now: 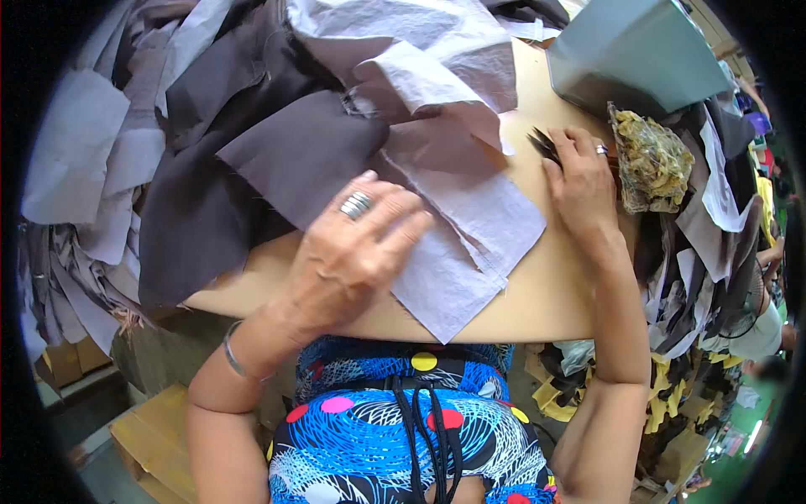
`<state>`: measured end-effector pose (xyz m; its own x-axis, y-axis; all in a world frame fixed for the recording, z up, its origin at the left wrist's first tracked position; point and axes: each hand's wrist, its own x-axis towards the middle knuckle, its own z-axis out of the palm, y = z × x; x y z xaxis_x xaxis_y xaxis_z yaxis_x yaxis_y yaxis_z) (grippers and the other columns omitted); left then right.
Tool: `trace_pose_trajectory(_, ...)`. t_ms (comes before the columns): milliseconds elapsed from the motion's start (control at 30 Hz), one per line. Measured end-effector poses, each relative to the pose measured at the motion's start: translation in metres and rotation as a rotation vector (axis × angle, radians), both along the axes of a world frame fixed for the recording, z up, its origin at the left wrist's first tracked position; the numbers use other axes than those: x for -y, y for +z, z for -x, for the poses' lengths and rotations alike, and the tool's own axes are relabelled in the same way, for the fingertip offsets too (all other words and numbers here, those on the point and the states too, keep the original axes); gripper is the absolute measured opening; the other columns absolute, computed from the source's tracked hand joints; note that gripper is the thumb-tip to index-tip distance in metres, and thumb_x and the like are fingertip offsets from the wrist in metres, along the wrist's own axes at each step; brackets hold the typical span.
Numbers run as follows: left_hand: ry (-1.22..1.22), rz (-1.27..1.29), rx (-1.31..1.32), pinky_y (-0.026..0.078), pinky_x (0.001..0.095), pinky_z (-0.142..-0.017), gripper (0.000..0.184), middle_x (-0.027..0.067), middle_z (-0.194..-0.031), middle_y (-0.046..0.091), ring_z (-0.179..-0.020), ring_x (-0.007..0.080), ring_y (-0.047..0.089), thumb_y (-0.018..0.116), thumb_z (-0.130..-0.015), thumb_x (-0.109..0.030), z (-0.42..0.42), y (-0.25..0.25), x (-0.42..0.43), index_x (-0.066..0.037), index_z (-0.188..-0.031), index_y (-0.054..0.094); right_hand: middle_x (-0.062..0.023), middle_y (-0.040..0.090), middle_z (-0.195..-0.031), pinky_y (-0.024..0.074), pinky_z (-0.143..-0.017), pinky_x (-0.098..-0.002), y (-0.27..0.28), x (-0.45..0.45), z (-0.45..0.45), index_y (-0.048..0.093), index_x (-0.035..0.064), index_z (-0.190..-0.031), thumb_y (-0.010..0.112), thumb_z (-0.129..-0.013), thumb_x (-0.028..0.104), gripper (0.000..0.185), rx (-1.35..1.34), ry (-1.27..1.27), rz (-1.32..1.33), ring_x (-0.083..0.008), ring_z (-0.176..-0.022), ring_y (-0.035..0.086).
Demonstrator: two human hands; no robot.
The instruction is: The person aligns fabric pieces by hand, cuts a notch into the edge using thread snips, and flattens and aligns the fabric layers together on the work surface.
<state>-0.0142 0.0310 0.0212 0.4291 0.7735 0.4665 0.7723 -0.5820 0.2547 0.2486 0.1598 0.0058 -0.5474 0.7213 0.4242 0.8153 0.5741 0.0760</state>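
Note:
My left hand [357, 244] is over the near edge of a dark grey cloth piece [306, 151] and a pale lilac one [453, 269]. Its fingers are loosely bent and apart, with nothing visible in them; whether they touch the cloth I cannot tell. My right hand [583, 181] rests on the tan tabletop [529, 92], closed around small dark thread snips [544, 144], whose pointed blades stick out to the left. The lilac piece lies flat with a seam or slit along it, its corner reaching the table's front edge.
A grey-blue bin [634, 55] stands at the back right, beside a clear bag of yellowish scraps [651, 160]. Heaped cloth pieces [75, 151] cover the left side, and more cloth [701, 235] hangs at the right. A cardboard box [159, 445] sits on the floor, lower left.

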Motion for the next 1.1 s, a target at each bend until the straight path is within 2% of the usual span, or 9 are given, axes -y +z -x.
trace_pose_trajectory(67, 0.047, 0.034, -0.041, 0.046, 0.0421, -0.092, 0.023, 0.0120, -0.105, 0.059, -0.100, 0.0303, 0.058, 0.066, -0.076, -0.005, 0.011, -0.001, -0.008, -0.002, -0.099, 0.063, -0.0111, 0.060, -0.105, 0.0465, -0.081, -0.0425, 0.011, 0.011, 0.021, 0.058, 0.0061, -0.112, 0.064, -0.083, 0.021, 0.033, 0.049, -0.015, -0.050, -0.0318, -0.093, 0.059)
trace_pose_trajectory(167, 0.121, 0.138, -0.055, 0.045, 0.0409, -0.090, 0.025, 0.0144, -0.112, 0.055, -0.103, 0.0338, 0.056, 0.064, -0.080, -0.007, 0.017, -0.012, -0.015, -0.003, -0.105, 0.061, -0.0107, 0.059, -0.097, 0.0454, -0.081, -0.0411, 0.020, 0.029, 0.052, 0.058, 0.0041, -0.104, 0.064, -0.081, 0.018, 0.027, -0.025, -0.027, 0.436, -0.0308, -0.092, 0.058)
trace_pose_trajectory(367, 0.274, 0.191, -0.093, 0.045, 0.0409, -0.088, 0.026, 0.0124, -0.113, 0.055, -0.105, 0.0353, 0.054, 0.062, -0.082, -0.009, 0.023, -0.015, -0.020, -0.005, -0.107, 0.059, -0.0108, 0.056, -0.089, 0.0458, -0.074, -0.0408, -0.023, 0.017, 0.069, 0.054, 0.0054, -0.087, 0.059, -0.077, 0.008, 0.012, -0.375, 0.230, 0.159, -0.0315, -0.082, 0.057)
trace_pose_trajectory(433, 0.381, 0.279, -0.184, 0.046, 0.0399, -0.086, 0.025, 0.0101, -0.110, 0.058, -0.104, 0.0332, 0.055, 0.063, -0.082, -0.011, 0.022, -0.005, -0.022, -0.005, -0.106, 0.060, -0.0111, 0.058, -0.088, 0.0464, -0.070, -0.0403, -0.024, 0.014, 0.068, 0.054, 0.0055, -0.089, 0.058, -0.077, 0.007, 0.013, -0.412, 0.257, 0.199, -0.0316, -0.079, 0.058)
trace_pose_trajectory(567, 0.075, -0.043, -0.266, 0.041, 0.0409, -0.092, 0.026, 0.0091, -0.109, 0.062, -0.105, 0.0272, 0.057, 0.061, -0.085, -0.017, 0.003, 0.017, -0.041, -0.009, -0.110, 0.061, -0.0113, 0.059, -0.089, 0.0476, -0.067, -0.0404, -0.022, 0.016, 0.070, 0.054, 0.0065, -0.097, 0.062, -0.077, 0.011, 0.021, -0.459, 0.220, 0.200, -0.0319, -0.075, 0.060)
trace_pose_trajectory(700, 0.064, 0.380, -0.151, 0.025, 0.0495, -0.104, 0.044, 0.0121, -0.126, 0.056, -0.116, 0.0291, 0.052, 0.039, -0.096, -0.039, 0.002, 0.006, -0.096, -0.014, -0.130, 0.051, -0.0122, 0.061, -0.091, 0.0488, -0.069, -0.0403, -0.018, 0.025, 0.069, 0.049, 0.0073, -0.111, 0.068, -0.077, 0.018, 0.040, -0.438, 0.115, 0.232, -0.0320, -0.076, 0.062)
trace_pose_trajectory(900, 0.352, 0.269, -0.359, 0.028, 0.0550, -0.101, 0.051, 0.0130, -0.122, 0.058, -0.115, 0.0296, 0.053, 0.040, -0.095, -0.047, 0.011, -0.004, -0.130, -0.013, -0.133, 0.048, -0.0136, 0.063, -0.089, 0.0506, -0.060, -0.0422, -0.022, 0.024, 0.069, 0.044, 0.0074, -0.116, 0.069, -0.078, 0.018, 0.047, -0.419, 0.130, 0.291, -0.0341, -0.070, 0.063)
trace_pose_trajectory(1033, 0.468, 0.079, -0.324, 0.036, 0.0458, -0.095, 0.049, 0.0134, -0.111, 0.063, -0.104, 0.0295, 0.058, 0.042, -0.095, -0.045, 0.020, -0.012, -0.132, -0.007, -0.121, 0.056, -0.0131, 0.064, -0.088, 0.0510, -0.062, -0.0430, -0.019, 0.024, 0.068, 0.042, 0.0096, -0.119, 0.068, -0.078, 0.016, 0.049, -0.417, 0.140, 0.338, -0.0343, -0.073, 0.064)
trace_pose_trajectory(1100, 0.381, -0.198, -0.230, 0.040, 0.0400, -0.090, 0.030, 0.0102, -0.104, 0.065, -0.098, 0.0293, 0.060, 0.056, -0.091, -0.028, 0.019, -0.011, -0.120, -0.005, -0.107, 0.061, -0.0141, 0.064, -0.088, 0.0506, -0.064, -0.0421, -0.016, 0.024, 0.067, 0.043, 0.0102, -0.120, 0.068, -0.077, 0.014, 0.050, -0.475, 0.143, 0.354, -0.0341, -0.074, 0.064)
